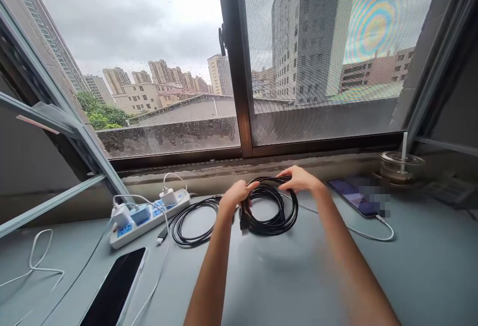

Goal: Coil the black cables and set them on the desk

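Two-handed, grips coiled black cable (267, 227) in curled left fingers (253, 185) and right fingers (286, 172), left of lidded cup (413, 165) holding straw (404, 143) and drink (392, 172).

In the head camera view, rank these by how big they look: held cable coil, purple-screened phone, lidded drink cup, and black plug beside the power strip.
1. Held cable coil, by its outline
2. Purple-screened phone and lidded drink cup: too close to rank
3. Black plug
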`<state>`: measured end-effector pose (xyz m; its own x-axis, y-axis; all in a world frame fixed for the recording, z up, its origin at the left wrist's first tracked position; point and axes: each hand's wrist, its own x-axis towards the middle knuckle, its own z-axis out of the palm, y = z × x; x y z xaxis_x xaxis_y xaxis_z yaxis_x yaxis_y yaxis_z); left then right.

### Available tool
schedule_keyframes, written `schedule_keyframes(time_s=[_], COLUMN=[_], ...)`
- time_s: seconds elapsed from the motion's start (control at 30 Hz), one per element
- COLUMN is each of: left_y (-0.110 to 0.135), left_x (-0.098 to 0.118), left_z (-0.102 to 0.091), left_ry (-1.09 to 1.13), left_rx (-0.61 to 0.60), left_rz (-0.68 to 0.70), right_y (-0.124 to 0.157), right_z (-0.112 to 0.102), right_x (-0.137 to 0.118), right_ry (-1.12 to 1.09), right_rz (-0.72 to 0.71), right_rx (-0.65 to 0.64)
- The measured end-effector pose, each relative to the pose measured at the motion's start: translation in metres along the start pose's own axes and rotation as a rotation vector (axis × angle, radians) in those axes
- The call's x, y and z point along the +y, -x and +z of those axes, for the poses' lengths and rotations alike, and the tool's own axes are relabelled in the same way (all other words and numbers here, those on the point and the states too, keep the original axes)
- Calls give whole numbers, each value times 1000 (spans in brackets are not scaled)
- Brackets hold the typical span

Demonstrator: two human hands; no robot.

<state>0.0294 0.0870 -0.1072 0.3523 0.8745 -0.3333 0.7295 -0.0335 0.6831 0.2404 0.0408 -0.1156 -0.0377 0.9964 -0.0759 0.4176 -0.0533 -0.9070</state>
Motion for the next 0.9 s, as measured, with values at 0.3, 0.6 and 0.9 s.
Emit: schedule_keyframes(time_s=[0.3,0.6,0.9], left_y=[-21,-26,-31], left_x=[-26,-29,-30], left_z=[2,-9,1], left_ry=[-96,-265,-411], left_rx=[-160,126,410], left_rz=[-113,-30,-2], right_y=[-24,-34,-38], right_z=[16,32,42], right_x=[34,32,35], right_ry=[143,255,369], right_rz=[81,-29,-114], right_rx=[-179,20,176])
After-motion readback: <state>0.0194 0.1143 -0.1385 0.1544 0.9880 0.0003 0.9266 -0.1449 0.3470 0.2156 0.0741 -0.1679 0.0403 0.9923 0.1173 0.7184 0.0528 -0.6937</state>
